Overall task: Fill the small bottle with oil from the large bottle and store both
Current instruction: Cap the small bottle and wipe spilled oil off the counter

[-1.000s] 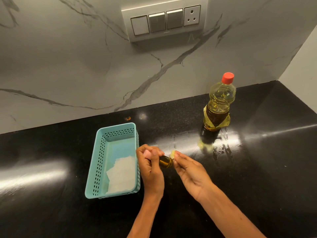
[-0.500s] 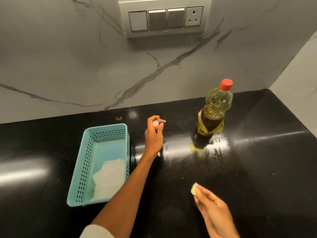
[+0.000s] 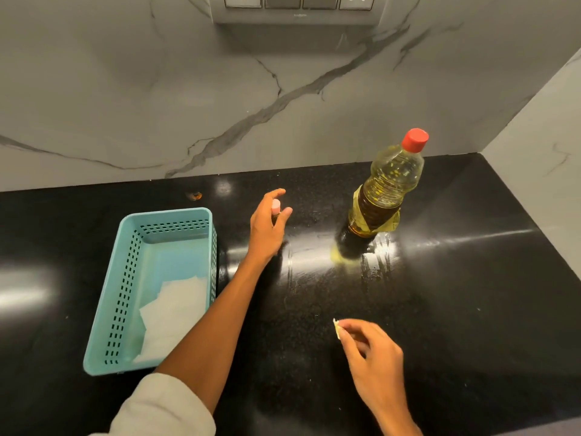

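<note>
Pale-yellow scrap (image 3: pixel 337 329), small and flat, sits pinched between the thumb and forefinger of the right hand (image 3: pixel 371 357), the nearer of the two. Its other fingers curl loosely under the palm. What the scrap is made of cannot be told. This hand hangs low over the polished black stone counter (image 3: pixel 471 309); whether it touches cannot be told.

Farther out, the left hand (image 3: pixel 265 228) reaches forward from a white sleeve (image 3: pixel 163 407). Its fingers are half curled round the small bottle of dark glass with a pink cap (image 3: pixel 275 206). The cap stands upright between the forefinger above and the thumb to the right. The palm hides most of the body, and whether the base rests on the counter cannot be told.

Right of the left hand and apart from it, beyond the right hand, stands the large bottle of clear plastic (image 3: pixel 390 180). It holds yellow oil, wears a yellow label and has its red cap (image 3: pixel 415 140) on. A yellowish smear (image 3: pixel 338 256) and wet streaks lie at its base.

Just left of the left forearm lies a teal perforated plastic basket (image 3: pixel 166 217) with white paper sheets (image 3: pixel 176 309) in its near end.

Beyond both hands rises a grey-veined marble wall (image 3: pixel 157 105) carrying a switch panel (image 3: pixel 298 7).
</note>
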Motion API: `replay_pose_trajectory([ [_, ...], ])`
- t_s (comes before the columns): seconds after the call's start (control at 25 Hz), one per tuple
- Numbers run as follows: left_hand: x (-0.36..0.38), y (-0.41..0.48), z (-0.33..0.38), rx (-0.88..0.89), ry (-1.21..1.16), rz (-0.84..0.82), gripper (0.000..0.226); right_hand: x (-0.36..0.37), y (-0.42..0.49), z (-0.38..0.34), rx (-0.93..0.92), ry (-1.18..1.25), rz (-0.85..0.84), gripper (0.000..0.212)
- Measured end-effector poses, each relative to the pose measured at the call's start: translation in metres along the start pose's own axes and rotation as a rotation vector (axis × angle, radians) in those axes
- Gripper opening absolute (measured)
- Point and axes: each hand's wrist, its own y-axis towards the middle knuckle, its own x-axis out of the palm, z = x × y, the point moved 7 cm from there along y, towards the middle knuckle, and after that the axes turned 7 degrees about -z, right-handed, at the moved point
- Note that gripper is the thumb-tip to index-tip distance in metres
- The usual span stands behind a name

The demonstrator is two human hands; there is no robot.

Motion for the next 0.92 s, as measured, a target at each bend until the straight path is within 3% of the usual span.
replay_pose_trajectory([
  [0.08, -0.01, -0.023, 0.007, -0.056, -0.017, 0.1, 0.061, 0.019, 0.02, -0.011, -0.203, -0.23, -0.001, 0.013],
  [0.16, -0.021, -0.068, 0.012, -0.078, 0.001, 0.211, 0.052, 0.052, 0.036, -0.019, -0.366, -0.417, -0.061, 0.008],
  [0.24, -0.018, -0.122, 0.007, -0.058, 0.115, 0.176, 0.038, 0.085, 0.035, -0.026, -0.48, -0.546, -0.12, 0.012],
  [0.4, -0.012, -0.204, -0.024, -0.013, 0.353, 0.075, 0.038, 0.094, 0.008, -0.018, -0.647, -0.658, -0.355, 0.015],
  [0.48, -0.013, -0.223, -0.029, 0.051, 0.447, 0.06, 0.053, 0.057, 0.032, -0.003, -0.62, -0.702, -0.331, 0.021],
  [0.64, -0.014, -0.241, -0.032, 0.084, 0.579, 0.006, 0.066, 0.0, 0.109, 0.004, -0.349, -0.691, -0.079, 0.016],
  [0.76, -0.011, -0.249, -0.033, 0.084, 0.603, 0.01, 0.061, 0.057, 0.078, -0.026, -0.415, -0.599, -0.145, 0.01],
  [0.84, -0.01, -0.255, -0.034, 0.076, 0.598, 0.012, 0.059, 0.083, 0.024, -0.027, -0.499, -0.533, -0.344, 0.01],
  [0.92, -0.008, -0.26, -0.034, 0.071, 0.602, -0.002, 0.059, 0.058, 0.009, -0.004, -0.563, -0.537, -0.302, 0.013],
])
